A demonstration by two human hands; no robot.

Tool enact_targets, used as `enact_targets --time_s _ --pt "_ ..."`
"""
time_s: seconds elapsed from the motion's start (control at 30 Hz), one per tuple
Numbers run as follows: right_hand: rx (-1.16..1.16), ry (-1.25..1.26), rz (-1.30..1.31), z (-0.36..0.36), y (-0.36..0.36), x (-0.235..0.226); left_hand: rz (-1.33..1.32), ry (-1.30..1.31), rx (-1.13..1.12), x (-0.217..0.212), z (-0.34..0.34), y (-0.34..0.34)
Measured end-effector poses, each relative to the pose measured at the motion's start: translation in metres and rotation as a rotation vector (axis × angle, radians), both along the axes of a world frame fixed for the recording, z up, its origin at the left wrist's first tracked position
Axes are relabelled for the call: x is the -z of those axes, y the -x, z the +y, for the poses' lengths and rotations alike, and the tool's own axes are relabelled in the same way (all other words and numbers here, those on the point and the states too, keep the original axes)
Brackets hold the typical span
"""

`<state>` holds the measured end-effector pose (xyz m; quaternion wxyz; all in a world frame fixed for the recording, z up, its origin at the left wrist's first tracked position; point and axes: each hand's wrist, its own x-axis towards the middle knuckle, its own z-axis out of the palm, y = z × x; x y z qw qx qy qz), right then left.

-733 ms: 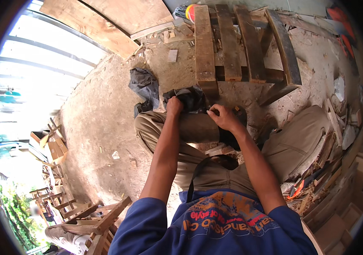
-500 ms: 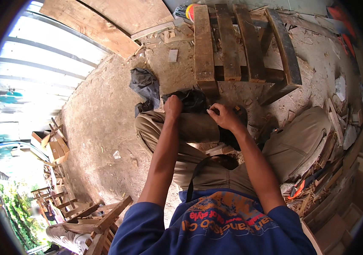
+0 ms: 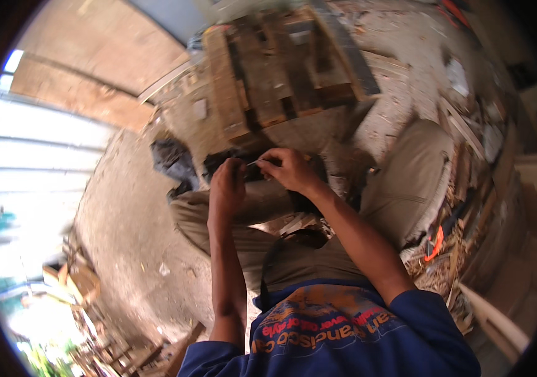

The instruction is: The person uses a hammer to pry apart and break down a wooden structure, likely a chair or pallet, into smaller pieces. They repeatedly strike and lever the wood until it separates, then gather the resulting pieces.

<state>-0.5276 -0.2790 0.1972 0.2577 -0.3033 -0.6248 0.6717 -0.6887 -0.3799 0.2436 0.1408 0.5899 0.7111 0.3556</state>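
My left hand is curled closed above my bent leg; what lies in its fingers is hidden. Beside it, my right hand pinches with thumb and forefinger at a thin, pale sliver that spans the small gap between the hands. The sliver is too small and blurred to name. A black plastic bag lies just beyond my left hand, partly covered by it. Another dark, crumpled plastic bag rests on the ground further left. Beyond my hands stands a slatted wooden bench.
Wooden boards lean at the far left by a bright corrugated wall. Wood scraps and shavings lie at my right with an orange-handled tool. Cardboard boxes and wooden pieces stand at the lower left.
My hands have come closer together, the right moving toward the left, and the thin pale sliver now shows between them. The whole view has swung, shifting the bench leftward.
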Motion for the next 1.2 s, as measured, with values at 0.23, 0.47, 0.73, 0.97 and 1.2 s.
enact_targets --time_s 0.23,0.47,0.73,0.97,1.2 --pt "0.420 -0.290 0.038 0.000 -0.095 -0.111 -0.093 -0.171 0.241 -0.072 0.066 -0.080" --pt "0.987 -0.133 0.233 -0.059 -0.221 -0.141 -0.571 -0.144 0.667 -0.096 0.080 -0.227" --pt "1.251 -0.212 0.303 -0.100 -0.331 -0.127 -0.969 -0.007 0.774 -0.099 0.057 -0.347" --pt "1.406 -0.060 -1.300 -0.053 -0.587 0.219 -1.034 -0.319 0.668 -0.098 0.089 -0.292" --pt "0.846 0.128 -1.573 0.000 -0.570 0.301 -0.763 -0.280 0.083 -0.076 0.081 -0.160"
